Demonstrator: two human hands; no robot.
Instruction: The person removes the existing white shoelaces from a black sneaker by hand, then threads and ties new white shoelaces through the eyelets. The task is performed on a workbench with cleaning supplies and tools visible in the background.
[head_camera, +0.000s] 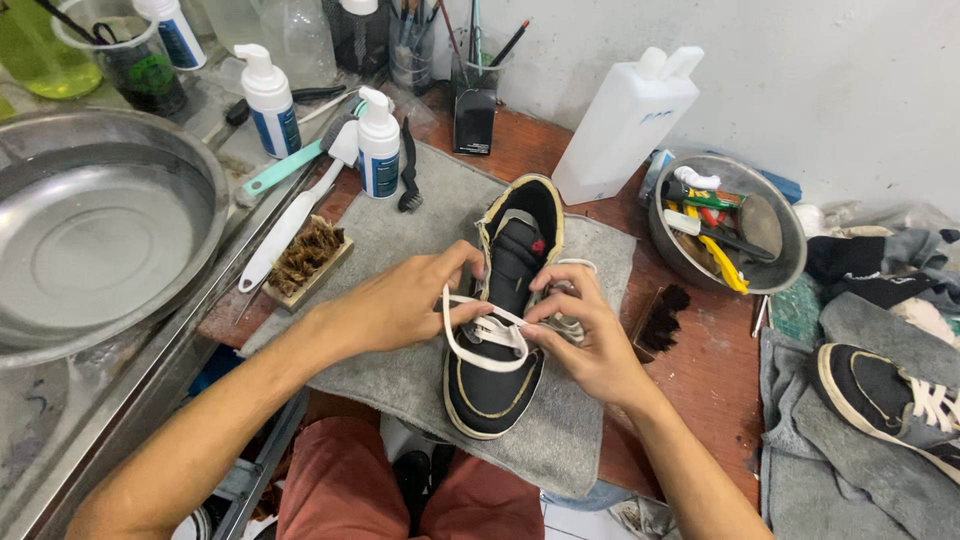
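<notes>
Large round steel basin (100, 235) sitting at left of frame, one of it. Grey felt-like mat (420, 370) lying centre frame over the reddish wooden bench top (710, 370); one mat.

Black low-top shoe with cream stitching and a dark tongue (497, 385) resting on the mat at centre, toe pointing toward the bottom of the frame, heel toward the top. White flat lace (470, 352) looping off its left side and crossing the eyelets; upper eyelets appearing unlaced. A second black shoe with white laces (885, 395) lying on grey cloths at lower right, well apart. Two shoes counted.

Left hand (400, 305) coming in from lower left, fingers curled and pinching the lace beside the shoe's left edge. Right hand (590, 335) coming in from lower right, fingertips closed on the lace over the eyelets, touching the shoe.

White rectangular plastic jug (620, 125) standing upper centre-right, one. Smaller round steel bowl of mixed tools (790, 225) sitting right of it, one. Two white pump bottles with blue labels (378, 145) standing upper centre-left. Wooden block brush with tan bristles (305, 258) lying left of the mat; white long-handled brush (290, 225) just beside it; dark-bristled brush (662, 318) lying at the mat's right edge. Three brushes counted here; others in the cups at top being too cluttered to count.
</notes>
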